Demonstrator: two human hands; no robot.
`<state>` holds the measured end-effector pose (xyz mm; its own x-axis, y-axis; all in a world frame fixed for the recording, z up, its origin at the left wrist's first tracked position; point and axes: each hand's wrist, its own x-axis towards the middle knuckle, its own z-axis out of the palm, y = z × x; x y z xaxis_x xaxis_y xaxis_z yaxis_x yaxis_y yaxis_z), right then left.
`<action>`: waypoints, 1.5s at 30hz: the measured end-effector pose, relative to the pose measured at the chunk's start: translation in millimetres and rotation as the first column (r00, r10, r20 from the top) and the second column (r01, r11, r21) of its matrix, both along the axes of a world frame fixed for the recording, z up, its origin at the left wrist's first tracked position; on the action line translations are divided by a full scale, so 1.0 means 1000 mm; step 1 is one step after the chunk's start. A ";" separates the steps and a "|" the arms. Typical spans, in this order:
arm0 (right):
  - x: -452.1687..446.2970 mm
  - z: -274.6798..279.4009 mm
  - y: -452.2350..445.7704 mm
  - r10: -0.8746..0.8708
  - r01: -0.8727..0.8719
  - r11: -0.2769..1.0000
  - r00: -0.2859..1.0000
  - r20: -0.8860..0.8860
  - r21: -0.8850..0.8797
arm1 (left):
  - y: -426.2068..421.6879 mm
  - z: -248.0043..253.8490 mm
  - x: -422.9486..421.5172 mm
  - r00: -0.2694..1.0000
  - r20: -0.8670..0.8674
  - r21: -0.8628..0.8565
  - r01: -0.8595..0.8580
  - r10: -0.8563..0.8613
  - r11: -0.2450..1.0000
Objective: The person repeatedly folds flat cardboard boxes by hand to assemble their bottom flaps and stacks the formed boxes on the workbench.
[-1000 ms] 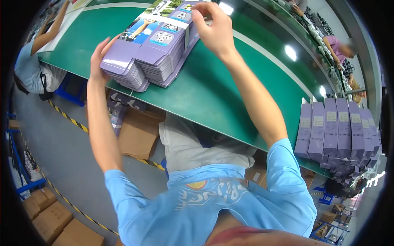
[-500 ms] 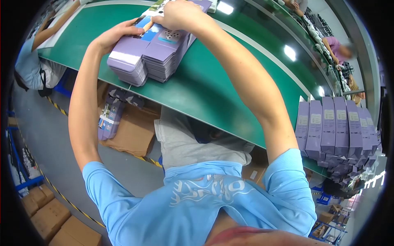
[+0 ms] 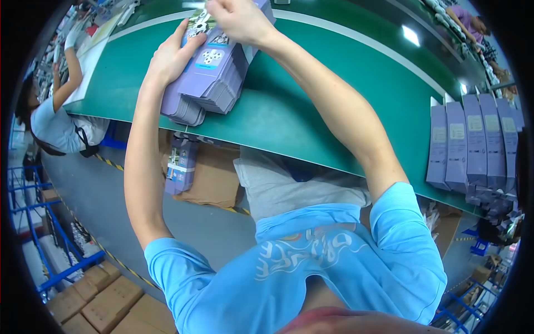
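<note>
A thick stack of flat purple cartons (image 3: 214, 75) with printed pictures lies slanted on the green table (image 3: 311, 111). My left hand (image 3: 172, 57) grips its left side, with the thumb over the printed top. Above the stack's far part is my right hand (image 3: 236, 21), its fingers curled together near the frame's top edge. A whitish strip (image 3: 193, 5) shows beside those fingertips; whether they hold it is unclear.
Upright purple cartons (image 3: 456, 145) stand in a row at the table's right end. Under the table's near edge are a banded purple bundle (image 3: 181, 167) and brown cardboard (image 3: 214, 178). A co-worker (image 3: 55, 122) sits at the left; another person (image 3: 470, 25) is at the far right.
The white band seen across the stack a second ago no longer shows there. My right hand has moved left over the stack, and my left hand has moved farther up its side. The view has shifted.
</note>
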<state>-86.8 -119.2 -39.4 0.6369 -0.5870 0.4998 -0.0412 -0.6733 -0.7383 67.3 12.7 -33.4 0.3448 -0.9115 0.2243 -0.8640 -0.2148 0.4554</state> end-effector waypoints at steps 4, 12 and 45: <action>-0.059 0.001 0.003 0.073 -0.323 0.773 0.901 0.428 0.547 | 0.002 0.019 -0.010 0.907 0.419 -0.036 0.063 -0.042 0.997; -0.185 -0.036 0.057 0.122 -0.326 0.750 0.923 0.365 0.575 | -0.012 0.008 -0.081 0.874 0.409 0.016 0.281 -0.263 0.959; -0.788 -0.193 0.310 -0.958 0.979 -0.175 -0.194 -0.211 -0.103 | 0.102 0.153 -0.224 0.822 0.546 -0.507 0.171 0.161 0.845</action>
<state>-874.8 191.3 -232.8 -0.6672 -0.6203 0.4124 -0.6970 0.3245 -0.6395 -156.6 114.5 119.9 0.0062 -0.6004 0.7997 -0.9943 -0.0889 -0.0590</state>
